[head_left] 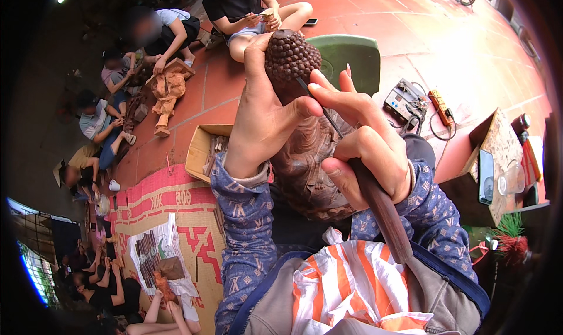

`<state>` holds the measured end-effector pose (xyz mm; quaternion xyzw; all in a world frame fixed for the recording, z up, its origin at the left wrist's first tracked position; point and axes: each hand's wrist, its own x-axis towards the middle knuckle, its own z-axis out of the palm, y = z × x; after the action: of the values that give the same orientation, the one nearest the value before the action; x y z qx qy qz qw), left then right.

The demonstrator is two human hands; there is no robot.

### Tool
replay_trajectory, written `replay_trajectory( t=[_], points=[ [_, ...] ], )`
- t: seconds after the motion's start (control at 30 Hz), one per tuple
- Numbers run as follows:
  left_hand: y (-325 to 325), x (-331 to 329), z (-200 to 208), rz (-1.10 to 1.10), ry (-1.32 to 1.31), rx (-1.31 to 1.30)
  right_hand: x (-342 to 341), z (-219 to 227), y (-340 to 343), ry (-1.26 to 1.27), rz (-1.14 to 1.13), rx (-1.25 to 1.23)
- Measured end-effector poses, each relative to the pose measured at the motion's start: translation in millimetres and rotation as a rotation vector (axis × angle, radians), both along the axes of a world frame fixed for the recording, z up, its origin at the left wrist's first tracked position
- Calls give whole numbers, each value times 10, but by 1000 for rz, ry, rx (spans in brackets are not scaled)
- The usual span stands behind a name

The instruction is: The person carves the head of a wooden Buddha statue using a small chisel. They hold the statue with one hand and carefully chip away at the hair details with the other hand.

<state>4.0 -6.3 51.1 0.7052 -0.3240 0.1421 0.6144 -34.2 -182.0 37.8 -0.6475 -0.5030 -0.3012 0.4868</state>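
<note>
A dark brown wooden statue (305, 159) stands between my forearms, its head (291, 56) covered in small round knobs like tight curls. My left hand (258, 121) is wrapped round the side of that head, thumb reaching across below the knobs. In my right hand (372, 141) is a carving chisel (381, 212): its long dark wooden handle slants down toward my lap, and its thin metal shaft runs up to the lower edge of the knobs. My left thumb lies by the shaft. The chisel's very tip is hard to make out against the wood.
A yellow box (199, 148) of sticklike tools sits left on a patterned mat (176, 197). Right are a grey electrical unit (403, 102), an orange power strip (440, 107), a phone (486, 177) and a clear cup (512, 178). Beyond is a green plastic seat (358, 59). Several people work nearby.
</note>
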Motion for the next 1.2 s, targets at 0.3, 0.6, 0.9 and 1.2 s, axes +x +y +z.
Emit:
replay_trajectory(
  t=[0.3, 0.6, 0.9, 1.2],
  points=[
    [78, 59, -43, -42, -41, 33, 14, -111, 39, -86, -28, -58],
    [47, 22, -7, -68, 28, -52, 20, -90, 47, -75, -56, -84],
    [47, -1, 6, -63, 61, -38, -119, -80, 204, -85, -212, -68],
    [75, 48, 1, 56, -92, 97, -21, -163, -23, -31, 33, 239]
  ],
)
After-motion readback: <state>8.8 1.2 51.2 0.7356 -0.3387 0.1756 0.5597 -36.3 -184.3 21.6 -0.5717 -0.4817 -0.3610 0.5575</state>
